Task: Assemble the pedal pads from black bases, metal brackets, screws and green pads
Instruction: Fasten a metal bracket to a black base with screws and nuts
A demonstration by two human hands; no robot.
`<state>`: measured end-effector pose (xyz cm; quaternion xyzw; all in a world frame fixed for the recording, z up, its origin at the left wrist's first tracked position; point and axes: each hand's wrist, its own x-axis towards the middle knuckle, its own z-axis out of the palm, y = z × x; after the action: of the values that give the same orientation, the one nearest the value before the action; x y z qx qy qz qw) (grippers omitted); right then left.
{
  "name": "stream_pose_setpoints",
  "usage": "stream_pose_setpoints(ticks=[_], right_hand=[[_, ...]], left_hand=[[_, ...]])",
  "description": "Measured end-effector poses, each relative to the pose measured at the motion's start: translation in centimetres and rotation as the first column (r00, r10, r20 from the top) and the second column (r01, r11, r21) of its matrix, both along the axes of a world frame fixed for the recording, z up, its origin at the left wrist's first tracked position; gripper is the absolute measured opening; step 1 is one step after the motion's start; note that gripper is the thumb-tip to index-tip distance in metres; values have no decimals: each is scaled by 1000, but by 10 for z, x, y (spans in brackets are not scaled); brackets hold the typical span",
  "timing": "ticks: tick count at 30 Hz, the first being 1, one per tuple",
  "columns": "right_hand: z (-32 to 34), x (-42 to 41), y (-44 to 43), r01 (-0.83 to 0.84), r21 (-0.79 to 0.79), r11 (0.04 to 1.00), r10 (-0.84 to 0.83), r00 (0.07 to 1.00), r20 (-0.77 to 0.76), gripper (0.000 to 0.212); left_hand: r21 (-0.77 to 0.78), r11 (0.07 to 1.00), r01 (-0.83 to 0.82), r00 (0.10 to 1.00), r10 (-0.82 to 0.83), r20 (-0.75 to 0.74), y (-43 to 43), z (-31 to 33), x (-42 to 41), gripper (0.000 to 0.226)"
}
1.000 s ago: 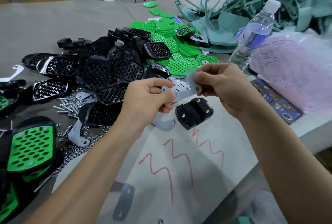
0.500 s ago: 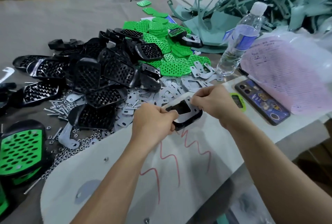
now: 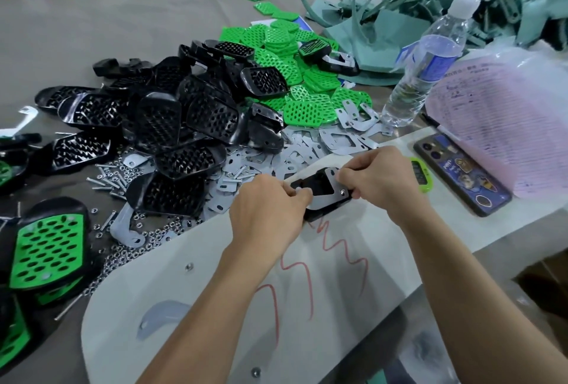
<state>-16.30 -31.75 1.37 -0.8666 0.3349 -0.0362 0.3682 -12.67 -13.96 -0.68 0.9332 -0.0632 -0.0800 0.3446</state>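
From where I stood, the job was at the bracket stage. A flat grey metal bracket (image 3: 333,187) was being seated on the back of a black plastic pedal base (image 3: 310,183). The base lay face down on the white board (image 3: 215,291) with the red zigzag lines, right in front of the person. Something like a screw head showed at the bracket's right hole, though I couldn't be sure. Whether a green pad was already on the hidden face, I couldn't tell.

The left hand (image 3: 270,214) had its fingers curled in, the tips pinching the bracket's left end down onto the base. The right hand (image 3: 379,179) gripped the right end, thumb and fingers closed on the plate's edge. The two hands sat close together, almost meeting over the part.

Next, I'd say, the holes wanted lining up. Then it needed a fastener from the loose scatter of small steel screws and nuts (image 3: 113,174) off to the left. The heap of perforated green pads (image 3: 285,54) lay well behind, beyond the pile of spare black bases (image 3: 172,119).
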Motion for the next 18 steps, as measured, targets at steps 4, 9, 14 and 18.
stream_pose_setpoints(ticks=[4, 9, 14, 18], right_hand=[[-1, 4, 1, -13, -49, 999, 14, 1000, 9, 9], [-7, 9, 8, -54, -87, 995, 55, 998, 14, 17], [-6, 14, -1, -179, -60, 982, 179, 984, -15, 19], [-10, 6, -2, -281, -44, 959, 283, 958, 38, 7]], left_hand=[[79, 996, 43, 999, -45, 21, -1, 1, 4, 37], [48, 995, 92, 994, -89, -58, 0, -1, 4, 47], [4, 987, 162, 967, -158, -200, 2, -4, 8, 41], [-134, 977, 166, 925, -201, -322, 6, -4, 12, 43]])
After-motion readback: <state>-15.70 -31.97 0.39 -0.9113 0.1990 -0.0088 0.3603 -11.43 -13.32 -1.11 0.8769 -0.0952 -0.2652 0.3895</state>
